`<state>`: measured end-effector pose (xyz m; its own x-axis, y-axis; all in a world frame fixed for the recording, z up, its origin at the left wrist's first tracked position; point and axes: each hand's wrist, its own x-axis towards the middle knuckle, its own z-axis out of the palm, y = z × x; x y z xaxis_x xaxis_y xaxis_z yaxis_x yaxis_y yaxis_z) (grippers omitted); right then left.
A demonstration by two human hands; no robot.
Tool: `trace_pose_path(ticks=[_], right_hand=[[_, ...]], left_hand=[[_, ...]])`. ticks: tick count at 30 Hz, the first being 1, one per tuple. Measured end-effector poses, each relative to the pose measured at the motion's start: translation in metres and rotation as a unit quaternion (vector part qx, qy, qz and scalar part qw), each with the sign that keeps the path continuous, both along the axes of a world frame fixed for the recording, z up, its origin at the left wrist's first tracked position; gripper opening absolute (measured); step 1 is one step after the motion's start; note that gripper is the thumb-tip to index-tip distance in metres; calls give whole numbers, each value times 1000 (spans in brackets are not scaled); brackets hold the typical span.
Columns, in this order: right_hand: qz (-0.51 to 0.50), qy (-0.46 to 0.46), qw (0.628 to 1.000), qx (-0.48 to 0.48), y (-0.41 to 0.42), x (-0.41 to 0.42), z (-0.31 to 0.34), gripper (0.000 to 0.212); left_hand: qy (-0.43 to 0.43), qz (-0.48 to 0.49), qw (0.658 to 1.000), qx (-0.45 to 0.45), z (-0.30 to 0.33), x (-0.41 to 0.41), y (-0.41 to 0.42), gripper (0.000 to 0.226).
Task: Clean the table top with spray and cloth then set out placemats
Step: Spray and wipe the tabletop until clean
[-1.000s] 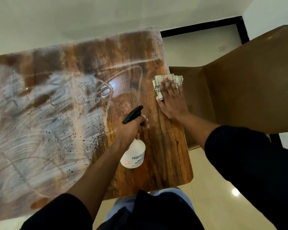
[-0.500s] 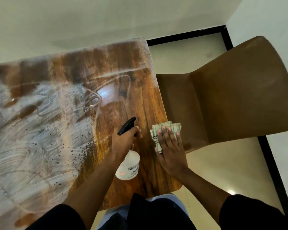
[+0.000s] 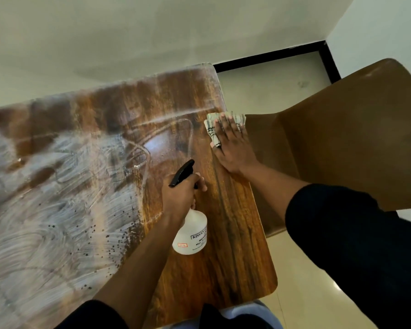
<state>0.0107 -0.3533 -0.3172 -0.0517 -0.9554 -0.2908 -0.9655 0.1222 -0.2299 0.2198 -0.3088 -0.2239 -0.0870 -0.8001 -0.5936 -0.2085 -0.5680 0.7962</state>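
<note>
The wooden table top (image 3: 235, 245) is glossy brown on its right part and smeared with whitish streaks on the left. My left hand (image 3: 184, 194) grips a white spray bottle (image 3: 191, 233) by its black trigger head, above the table's right half. My right hand (image 3: 231, 146) lies flat, fingers spread, pressing a folded pale striped cloth (image 3: 211, 130) against the table's right edge. No placemats are in view.
A brown moulded chair (image 3: 342, 150) stands close against the table's right edge, its seat partly under my right hand. A pale wall runs behind the table. Light tiled floor (image 3: 306, 293) shows at the lower right, with a black skirting line at the far corner.
My right hand slid the cloth along the table's right edge, first towards me, then back away to the far part of the edge. The left hand kept hold of the spray bottle.
</note>
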Motion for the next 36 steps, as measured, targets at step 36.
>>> trace_pose_path(ticks=[36], right_hand=[[-37,-13,997,-59,17,20,-7,71]], left_hand=[[-31,-2,999,36,-12,-18,-122,17]])
